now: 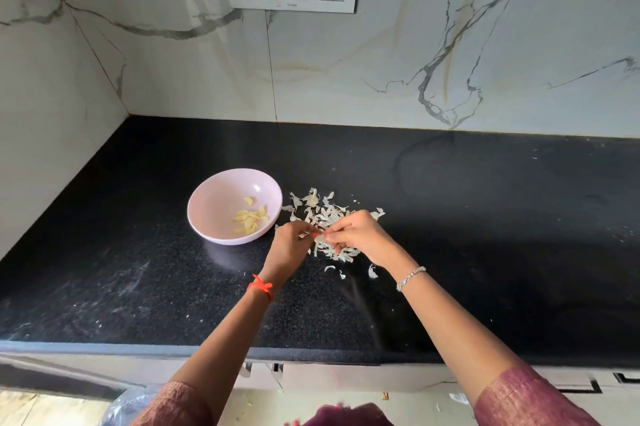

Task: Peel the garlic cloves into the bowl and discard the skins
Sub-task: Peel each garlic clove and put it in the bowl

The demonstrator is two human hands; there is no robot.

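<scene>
Over the garlic skins [323,212] on the black counter [485,218], left hand [291,247] and right hand [358,235] meet, fingers curled, both pinching one small bit [320,237]. Can't tell if it's clove or skin tbh. Peeled cloves [250,216] sit in the pink bowl [207,197] just left.

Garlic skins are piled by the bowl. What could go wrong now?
The garlic skins lie loose right beside the bowl, so some may slip in among the peeled cloves. A few stray skins lie nearer the counter edge and might fall off. The left hand and right hand pinch a small piece over the pile; if it slips, it could hide among the skins.
</scene>
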